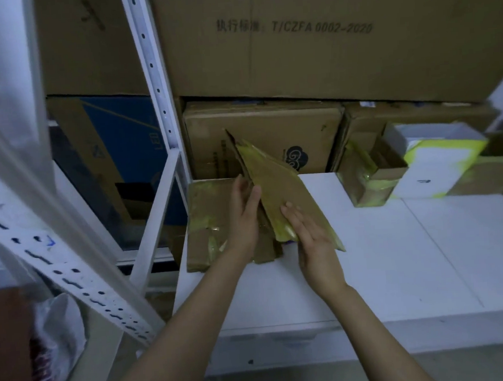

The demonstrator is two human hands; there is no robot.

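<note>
A flattened carton (277,188) is held tilted at the back left corner of the white table (397,254), pinched by the left hand (243,217) and pressed by the flat right hand (310,236). Stacked boxes (323,36) and a white rack (153,78) are seen behind.

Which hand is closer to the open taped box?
Right. The right hand lies on the folded cardboard, left of the open box; the left hand is farther left.

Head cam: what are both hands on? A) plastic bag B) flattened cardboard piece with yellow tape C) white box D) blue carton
B: the left hand grips the tilted flattened cardboard piece at its edge, and the right hand lies flat on its face, above the cardboard stack.
</note>
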